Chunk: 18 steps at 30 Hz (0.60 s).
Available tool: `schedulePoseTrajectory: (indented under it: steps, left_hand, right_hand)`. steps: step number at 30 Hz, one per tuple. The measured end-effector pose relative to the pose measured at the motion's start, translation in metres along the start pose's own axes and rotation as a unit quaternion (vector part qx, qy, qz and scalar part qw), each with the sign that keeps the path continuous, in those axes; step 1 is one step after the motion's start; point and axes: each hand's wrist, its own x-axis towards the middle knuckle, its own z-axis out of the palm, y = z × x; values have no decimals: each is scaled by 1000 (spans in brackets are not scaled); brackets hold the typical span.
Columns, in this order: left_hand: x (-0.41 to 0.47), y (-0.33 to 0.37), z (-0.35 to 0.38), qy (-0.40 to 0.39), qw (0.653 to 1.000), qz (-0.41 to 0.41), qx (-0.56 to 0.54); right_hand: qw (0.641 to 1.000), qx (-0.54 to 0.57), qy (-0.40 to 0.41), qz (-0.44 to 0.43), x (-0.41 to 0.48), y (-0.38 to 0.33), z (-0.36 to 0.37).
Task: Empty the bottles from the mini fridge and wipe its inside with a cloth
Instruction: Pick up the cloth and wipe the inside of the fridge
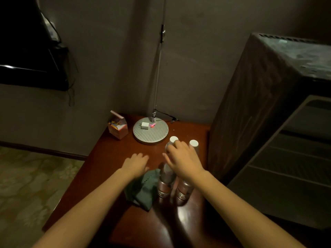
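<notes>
Two clear bottles with white caps and pinkish labels stand side by side on the dark red table (111,158), the left bottle (164,185) just beside the right bottle (184,190). My right hand (182,160) lies over their upper parts, thumb left of the left bottle and fingers up at the necks and caps. My left hand (136,163) hovers palm down, fingers spread, holding nothing. A folded green cloth (141,188) lies under my left wrist, touching the left bottle. The mini fridge (250,108) stands at the right, its door (290,158) swung open towards me.
A round ribbed lamp base (152,135) with a white charger plug (144,125) on it sits at the table's far side, its pole rising up the wall. A pink open box (118,128) stands to its left. The floor (26,185) lies left of the table.
</notes>
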Motion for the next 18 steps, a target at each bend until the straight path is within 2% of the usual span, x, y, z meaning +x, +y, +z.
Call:
schedulePoseTrajectory:
  steps: [3,7,13,18]
  left_hand:
    - [11,-9,28,-90,995,-32,18]
    - [22,-11,51,-116,991,-49,-51]
    - [19,-1,85,-84,993,-71,-36]
    - [9,-20,41,-26,989,-49,-134]
  right_hand:
    - [1000,10,-14,-6,13,-10,14]
    - [999,25,-31,-20,26,-16,28]
    - [999,25,-30,-26,26,-19,38]
    - [999,31,-6,-42,22,-22,22]
